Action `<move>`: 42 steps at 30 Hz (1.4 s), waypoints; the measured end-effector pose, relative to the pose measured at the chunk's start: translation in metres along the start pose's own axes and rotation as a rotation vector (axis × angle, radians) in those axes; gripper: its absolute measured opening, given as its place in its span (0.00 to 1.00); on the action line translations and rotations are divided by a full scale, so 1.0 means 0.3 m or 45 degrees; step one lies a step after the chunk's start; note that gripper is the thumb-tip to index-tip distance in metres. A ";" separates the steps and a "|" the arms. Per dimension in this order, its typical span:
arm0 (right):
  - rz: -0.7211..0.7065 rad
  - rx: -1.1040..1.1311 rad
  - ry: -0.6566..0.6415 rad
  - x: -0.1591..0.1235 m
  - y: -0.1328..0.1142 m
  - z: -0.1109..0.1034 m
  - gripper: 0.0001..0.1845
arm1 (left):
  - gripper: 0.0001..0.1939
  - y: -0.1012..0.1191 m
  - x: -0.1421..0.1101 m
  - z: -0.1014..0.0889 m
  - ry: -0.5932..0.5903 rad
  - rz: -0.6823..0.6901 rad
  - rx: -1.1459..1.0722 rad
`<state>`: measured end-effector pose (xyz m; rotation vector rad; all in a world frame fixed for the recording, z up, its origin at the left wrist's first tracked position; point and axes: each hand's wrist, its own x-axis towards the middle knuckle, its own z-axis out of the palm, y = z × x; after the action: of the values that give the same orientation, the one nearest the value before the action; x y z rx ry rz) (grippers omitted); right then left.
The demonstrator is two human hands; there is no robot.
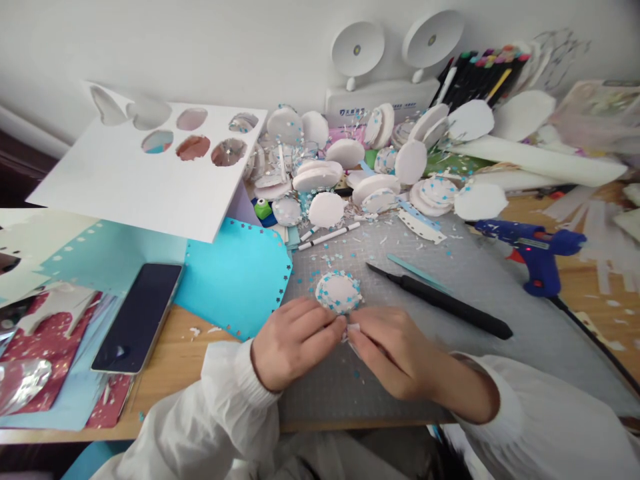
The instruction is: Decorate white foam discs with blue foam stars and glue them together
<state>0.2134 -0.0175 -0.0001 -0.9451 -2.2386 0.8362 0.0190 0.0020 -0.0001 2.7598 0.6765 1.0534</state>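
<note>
A white foam disc [341, 292] with small blue stars around its rim lies on the grey cutting mat [320, 400] just beyond my fingertips. My left hand [300, 340] is closed, its thumb and index finger pinched together at the disc's near edge. My right hand [395, 347] pinches a small white paper piece [353, 329] right beside the left fingertips. What the left fingers hold, if anything, is hidden. Loose blue stars and white scraps are scattered around the disc. To the right lie a black craft knife [453, 305] and a thin teal paper strip [417, 272].
A blue glue gun [537, 250] rests at the right, its cord trailing along the mat. Several white foam discs [326, 210] are heaped behind. Blue cardstock [235, 277], a phone [139, 318] and a white board with cut holes [135, 173] occupy the left.
</note>
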 end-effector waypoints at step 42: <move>-0.103 -0.567 0.118 0.011 0.012 0.032 0.10 | 0.07 0.057 0.005 0.025 -0.422 -0.706 -0.440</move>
<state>0.2063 -0.0162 -0.0081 -1.0535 -2.4087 0.2502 0.0310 -0.0121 -0.0006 2.1791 1.0088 0.5198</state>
